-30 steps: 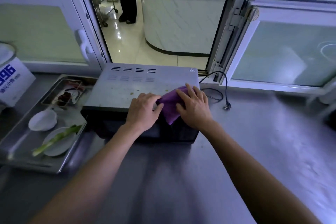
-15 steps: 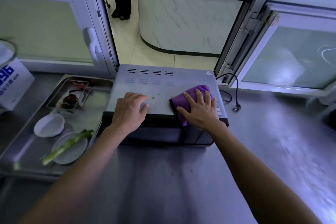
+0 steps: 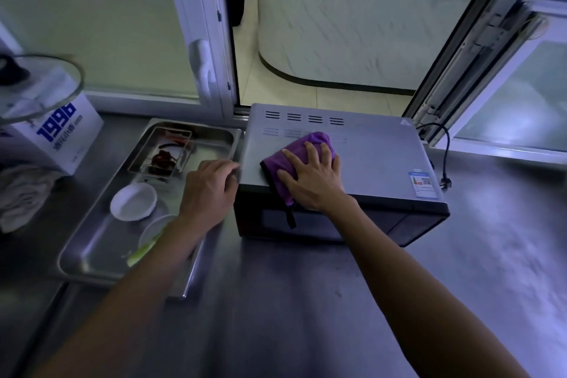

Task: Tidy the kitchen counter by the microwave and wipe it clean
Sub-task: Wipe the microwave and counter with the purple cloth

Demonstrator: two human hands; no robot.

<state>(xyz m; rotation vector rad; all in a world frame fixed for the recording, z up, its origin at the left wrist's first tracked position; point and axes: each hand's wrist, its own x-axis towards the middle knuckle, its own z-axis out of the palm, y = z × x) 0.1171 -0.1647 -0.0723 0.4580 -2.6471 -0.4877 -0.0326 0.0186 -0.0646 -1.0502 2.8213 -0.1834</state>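
While the right hand (image 3: 316,184) presses one purple cloth (image 3: 302,152) flat-fingered on the one microwave (image 3: 377,156), the left hand (image 3: 210,190) rests, fingers curled, at its left edge. One steel tray (image 3: 92,250) holds two white dishes (image 3: 133,201); steel counter (image 3: 306,301), open serving hatch (image 3: 337,40) beyond.

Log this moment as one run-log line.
right hand presses cloth on microwave top | left hand at its left edge

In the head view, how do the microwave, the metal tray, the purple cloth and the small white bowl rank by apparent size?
1. microwave
2. metal tray, nearly alike and partly hidden by an arm, so unsure
3. purple cloth
4. small white bowl
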